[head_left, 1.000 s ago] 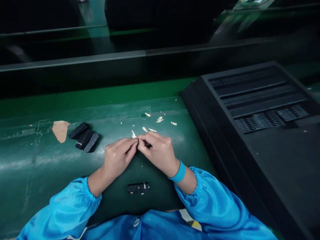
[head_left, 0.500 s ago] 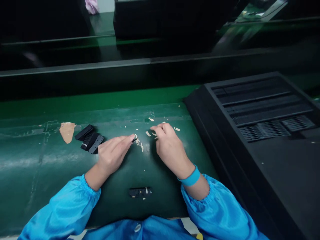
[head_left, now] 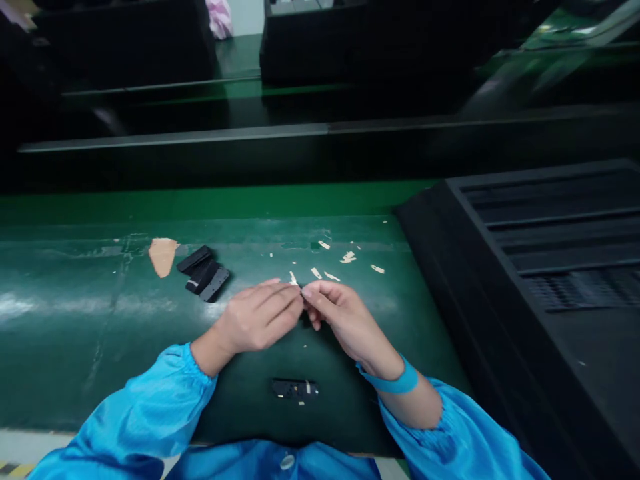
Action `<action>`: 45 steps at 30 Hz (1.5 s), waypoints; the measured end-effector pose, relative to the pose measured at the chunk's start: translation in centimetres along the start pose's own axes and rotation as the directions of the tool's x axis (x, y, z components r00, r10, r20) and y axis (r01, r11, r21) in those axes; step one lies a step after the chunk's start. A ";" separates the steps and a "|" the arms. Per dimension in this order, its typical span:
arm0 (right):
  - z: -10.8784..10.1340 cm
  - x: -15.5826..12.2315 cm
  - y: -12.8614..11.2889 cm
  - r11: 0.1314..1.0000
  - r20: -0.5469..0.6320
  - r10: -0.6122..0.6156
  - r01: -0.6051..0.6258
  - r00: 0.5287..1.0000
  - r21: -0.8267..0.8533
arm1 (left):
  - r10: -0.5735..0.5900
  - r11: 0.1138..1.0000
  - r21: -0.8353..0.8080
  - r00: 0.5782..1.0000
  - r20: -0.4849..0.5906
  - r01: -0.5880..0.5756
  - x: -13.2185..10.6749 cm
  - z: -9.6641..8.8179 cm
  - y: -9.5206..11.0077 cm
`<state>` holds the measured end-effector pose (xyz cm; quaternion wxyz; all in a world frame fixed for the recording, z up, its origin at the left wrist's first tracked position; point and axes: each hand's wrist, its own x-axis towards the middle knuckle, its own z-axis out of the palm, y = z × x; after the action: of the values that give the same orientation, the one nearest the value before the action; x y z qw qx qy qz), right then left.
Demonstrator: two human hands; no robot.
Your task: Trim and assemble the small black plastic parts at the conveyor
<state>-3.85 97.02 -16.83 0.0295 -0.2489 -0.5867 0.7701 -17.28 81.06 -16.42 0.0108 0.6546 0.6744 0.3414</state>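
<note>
My left hand [head_left: 263, 315] and my right hand [head_left: 345, 319] meet at their fingertips above the green work surface. The left fingers are closed on a small black piece, mostly hidden behind them. With thumb and forefinger, the right hand pinches at the same spot; what it grips is too small to make out. Just beyond the hands lie several small cream slips, among them one slip [head_left: 317, 273] and another slip [head_left: 378, 269] further right. Nearer my body, a flat black part [head_left: 295, 389] with small light spots lies on the surface.
Left of my hands lies a small pile of black plastic parts [head_left: 204, 273], beside a tan pointed piece [head_left: 163, 257]. A large black slatted casing [head_left: 500, 313] takes up the right side. A dark raised ledge [head_left: 225, 160] runs across the back.
My hands have come together; they were apart, with the right hand among the cream slips. The right hand has moved nearer to me and to the left hand. The view has shifted slightly.
</note>
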 end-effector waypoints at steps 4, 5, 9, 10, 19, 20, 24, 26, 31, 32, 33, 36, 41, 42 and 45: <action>-0.1 -0.1 0.4 0.996 0.001 0.043 -0.042 0.999 0.080 | 0.004 1.000 0.025 0.997 0.082 -0.006 0.4 0.1 1.6; -0.2 -0.1 0.6 0.994 0.010 0.050 -0.051 0.999 0.092 | -0.002 0.999 0.035 0.996 0.091 -0.001 0.5 0.2 2.0; 0.0 0.0 1.1 0.995 0.083 0.061 -0.067 0.995 0.078 | 0.017 0.980 0.196 0.996 0.083 -0.033 0.6 0.1 3.4; 0.1 0.1 1.3 0.997 0.071 0.043 -0.048 0.997 0.063 | 0.015 0.970 0.243 0.997 0.082 -0.034 0.4 -0.3 3.6; 0.2 0.6 1.3 0.994 -0.135 -0.106 0.103 0.985 -0.026 | -0.503 0.509 0.727 0.845 -0.183 0.460 -4.2 -6.4 -0.1; 0.2 0.6 1.3 0.994 -0.134 -0.105 0.102 0.985 -0.026 | -0.549 0.494 0.726 0.819 -0.167 0.479 -4.5 -6.3 -0.3; 0.4 0.5 1.1 0.995 -0.124 -0.097 0.095 0.988 -0.021 | -0.682 0.475 0.642 0.713 -0.164 0.602 -4.8 -5.7 -0.6; 0.4 0.6 1.0 0.996 -0.109 -0.088 0.086 0.990 -0.022 | -0.709 0.490 0.587 0.686 -0.161 0.644 -4.9 -5.9 -0.7; 0.4 0.9 0.8 0.997 -0.084 -0.070 0.069 0.994 -0.022 | -0.565 0.600 0.479 0.763 -0.314 0.641 -4.9 -7.4 -0.3; 0.4 1.0 0.8 0.998 -0.084 -0.069 0.068 0.994 -0.016 | -0.537 0.653 0.414 0.773 -0.339 0.635 -4.5 -7.5 -0.1; 0.4 1.0 0.8 0.997 -0.085 -0.071 0.071 0.994 -0.010 | -0.537 0.708 0.314 0.772 -0.341 0.632 -3.9 -7.3 0.2; 0.4 0.9 0.7 0.995 -0.103 -0.101 0.102 0.990 0.004 | -0.678 0.735 -0.169 0.718 -0.159 0.657 -1.3 -5.2 0.7; 0.0 0.8 0.5 0.985 -0.178 -0.174 0.174 0.969 -0.012 | -0.762 0.187 -0.724 0.563 0.320 0.664 2.5 0.8 0.1; -0.1 0.8 0.5 0.983 -0.186 -0.183 0.183 0.965 -0.022 | -0.752 0.136 -0.747 0.558 0.349 0.650 2.8 1.7 -0.1; -0.2 0.9 0.5 0.978 -0.180 -0.206 0.201 0.962 -0.048 | -0.736 0.133 -0.778 0.587 0.338 0.614 2.7 3.1 -0.2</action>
<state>-4.44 97.36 -17.61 0.1590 -0.2577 -0.6149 0.7281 -16.45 84.86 -17.71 0.4337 0.1607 0.6367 0.6170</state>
